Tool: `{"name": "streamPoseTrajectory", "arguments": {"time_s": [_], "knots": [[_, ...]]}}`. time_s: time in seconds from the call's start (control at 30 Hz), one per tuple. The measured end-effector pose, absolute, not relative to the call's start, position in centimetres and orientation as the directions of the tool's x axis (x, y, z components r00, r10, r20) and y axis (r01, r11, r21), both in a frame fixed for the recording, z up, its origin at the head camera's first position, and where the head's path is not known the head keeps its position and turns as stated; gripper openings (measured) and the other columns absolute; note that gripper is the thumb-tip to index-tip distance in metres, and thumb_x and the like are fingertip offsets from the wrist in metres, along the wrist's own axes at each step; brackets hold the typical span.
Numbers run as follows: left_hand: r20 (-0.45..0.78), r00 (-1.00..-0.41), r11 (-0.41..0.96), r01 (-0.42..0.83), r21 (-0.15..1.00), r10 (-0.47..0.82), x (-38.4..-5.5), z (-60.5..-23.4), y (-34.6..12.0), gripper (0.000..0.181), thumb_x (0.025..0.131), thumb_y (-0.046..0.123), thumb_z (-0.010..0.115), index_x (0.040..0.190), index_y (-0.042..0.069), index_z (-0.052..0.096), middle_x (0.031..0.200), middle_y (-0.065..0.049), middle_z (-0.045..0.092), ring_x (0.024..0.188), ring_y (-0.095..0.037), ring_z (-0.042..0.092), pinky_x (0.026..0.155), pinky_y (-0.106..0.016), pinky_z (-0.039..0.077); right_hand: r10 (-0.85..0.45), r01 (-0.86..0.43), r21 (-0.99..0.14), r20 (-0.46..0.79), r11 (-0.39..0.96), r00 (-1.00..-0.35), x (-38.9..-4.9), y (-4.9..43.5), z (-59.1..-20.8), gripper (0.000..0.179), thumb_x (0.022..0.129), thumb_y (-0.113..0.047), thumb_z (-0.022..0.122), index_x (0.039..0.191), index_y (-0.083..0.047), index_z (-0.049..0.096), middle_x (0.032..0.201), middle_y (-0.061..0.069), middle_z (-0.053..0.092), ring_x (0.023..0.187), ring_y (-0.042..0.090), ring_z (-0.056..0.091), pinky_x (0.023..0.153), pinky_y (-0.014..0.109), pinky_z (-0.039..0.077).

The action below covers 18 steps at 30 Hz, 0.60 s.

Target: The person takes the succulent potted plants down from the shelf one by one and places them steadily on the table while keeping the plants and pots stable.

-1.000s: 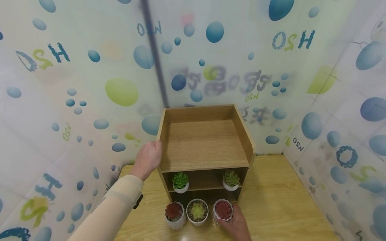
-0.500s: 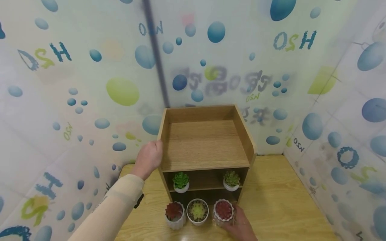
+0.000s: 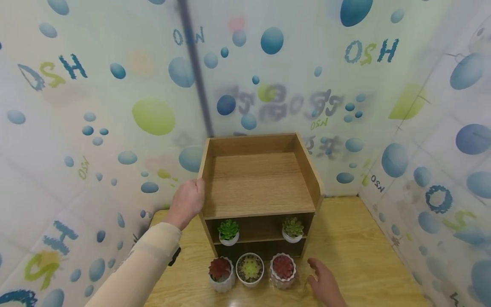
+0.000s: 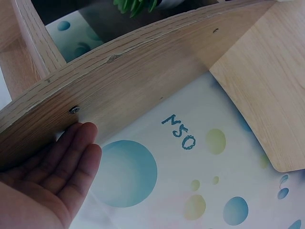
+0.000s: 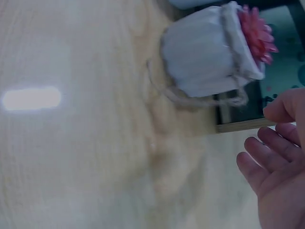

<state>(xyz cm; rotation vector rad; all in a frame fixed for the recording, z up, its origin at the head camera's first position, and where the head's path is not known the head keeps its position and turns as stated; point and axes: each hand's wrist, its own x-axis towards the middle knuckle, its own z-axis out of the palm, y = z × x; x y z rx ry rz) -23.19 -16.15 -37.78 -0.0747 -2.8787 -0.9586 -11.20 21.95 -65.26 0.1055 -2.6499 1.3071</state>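
My left hand (image 3: 187, 203) holds the left side panel of a small wooden shelf (image 3: 264, 181). In the left wrist view its fingers (image 4: 71, 169) lie along the panel's outer face, the thumb out of sight. My right hand (image 3: 325, 282) is open and apart from a white pot with a red succulent (image 3: 283, 268), just to its right. Twine hangs from that pot (image 5: 202, 52) in the right wrist view. Left of it stand a white pot with a yellow-green succulent (image 3: 250, 269) and a ribbed white pot with a dark red succulent (image 3: 221, 273).
On the middle tier sit a bright green potted plant (image 3: 229, 231) at left and a dull green potted succulent (image 3: 293, 229) at right. The wooden table (image 3: 356, 251) extends to both sides. Patterned sheeting (image 3: 153, 117) surrounds it.
My right hand has let go of the right-hand red succulent pot and drawn away to the right. That pot stays in the front row. My left hand keeps its place on the shelf.
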Motion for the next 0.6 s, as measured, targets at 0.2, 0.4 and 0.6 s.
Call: {"name": "streamPoseTrajectory", "arguments": {"time_s": [0.2, 0.4, 0.6], "knots": [[0.122, -0.992, 0.799, 0.086, 0.596, 0.016, -23.1, -37.7, -16.2, 0.058, 0.11, 0.032, 0.017, 0.065, 0.01, 0.044, 0.057, -0.006, 0.041, 0.051, -0.022, 0.035, 0.055, -0.036, 0.038, 0.042, -0.135, -0.804, 0.195, 0.579, -0.98, -11.6, 22.3, -63.1, 0.039, 0.085, 0.011, 0.064, 0.123, 0.015, 0.06, 0.117, 0.029, 0.068, 0.108, 0.047, 0.066, 0.09, 0.051, 0.057], [0.135, -0.991, 0.799, 0.097, 0.593, 0.019, -23.1, -37.8, -16.2, 0.058, 0.11, 0.032, 0.017, 0.063, 0.01, 0.043, 0.057, -0.006, 0.04, 0.051, -0.021, 0.034, 0.055, -0.036, 0.038, 0.075, -0.105, -0.851, 0.167, 0.515, -0.983, -11.9, 22.4, -61.2, 0.033, 0.092, 0.009, 0.063, 0.124, 0.014, 0.061, 0.119, 0.031, 0.067, 0.112, 0.048, 0.065, 0.092, 0.046, 0.057], [0.138, -0.99, 0.802, 0.101, 0.589, 0.023, -23.2, -37.8, -16.2, 0.058, 0.11, 0.032, 0.017, 0.062, 0.01, 0.042, 0.057, -0.006, 0.039, 0.051, -0.021, 0.033, 0.055, -0.036, 0.037, 0.089, -0.17, -0.848, 0.246, 0.502, -0.965, -12.2, 22.4, -59.2, 0.033, 0.095, 0.004, 0.063, 0.126, 0.017, 0.061, 0.119, 0.033, 0.067, 0.105, 0.045, 0.07, 0.085, 0.032, 0.06]]}}
